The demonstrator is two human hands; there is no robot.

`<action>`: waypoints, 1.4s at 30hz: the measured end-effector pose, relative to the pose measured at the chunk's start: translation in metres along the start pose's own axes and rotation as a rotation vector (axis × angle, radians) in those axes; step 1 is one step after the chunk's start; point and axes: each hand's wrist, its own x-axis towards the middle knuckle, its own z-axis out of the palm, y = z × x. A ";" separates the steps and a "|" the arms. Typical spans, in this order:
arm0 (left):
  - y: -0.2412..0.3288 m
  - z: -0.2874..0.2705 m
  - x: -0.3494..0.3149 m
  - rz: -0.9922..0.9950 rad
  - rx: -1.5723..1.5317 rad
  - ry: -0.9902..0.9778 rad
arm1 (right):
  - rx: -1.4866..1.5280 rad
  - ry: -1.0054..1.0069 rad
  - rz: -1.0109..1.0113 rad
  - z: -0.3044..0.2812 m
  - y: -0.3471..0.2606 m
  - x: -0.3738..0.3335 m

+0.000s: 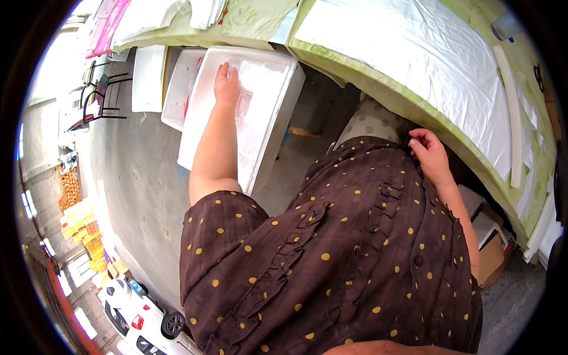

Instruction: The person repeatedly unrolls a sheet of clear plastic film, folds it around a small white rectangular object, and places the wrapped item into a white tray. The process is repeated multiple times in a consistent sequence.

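My left hand (pixel 227 87) reaches over a large white plastic bin (pixel 204 127). Its fingers are a little bent and apart, and I see nothing gripped in them. Clear, shiny plastic film or bags (pixel 251 89) lie in the bin beside the hand; their exact kind is hard to make out. My right hand (pixel 431 157) hovers by the edge of a table with a green cover (pixel 378 83), close to my lap. Loosely curled, its fingers leave a gap and show nothing between them.
White plastic sheeting (pixel 414 59) covers much of the tabletop, with a pale strip (pixel 510 112) along it. Further white bins (pixel 149 77) stand to the left. Cardboard boxes (pixel 494 254) sit under the table at right. Black chairs (pixel 100 97) and a white car (pixel 145 316) are farther off.
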 end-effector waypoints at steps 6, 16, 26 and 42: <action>0.020 -0.001 -0.005 -0.129 -0.123 0.047 | -0.003 0.008 -0.003 0.000 0.001 0.000; 0.067 -0.015 -0.029 -0.178 -0.490 0.259 | -0.015 0.030 0.000 0.000 0.001 -0.001; 0.134 -0.043 -0.081 -0.738 -1.394 0.028 | -0.037 -0.021 -0.034 -0.004 0.014 0.007; 0.096 -0.049 -0.044 -0.691 -1.306 0.126 | -0.012 0.012 -0.029 -0.003 0.011 0.002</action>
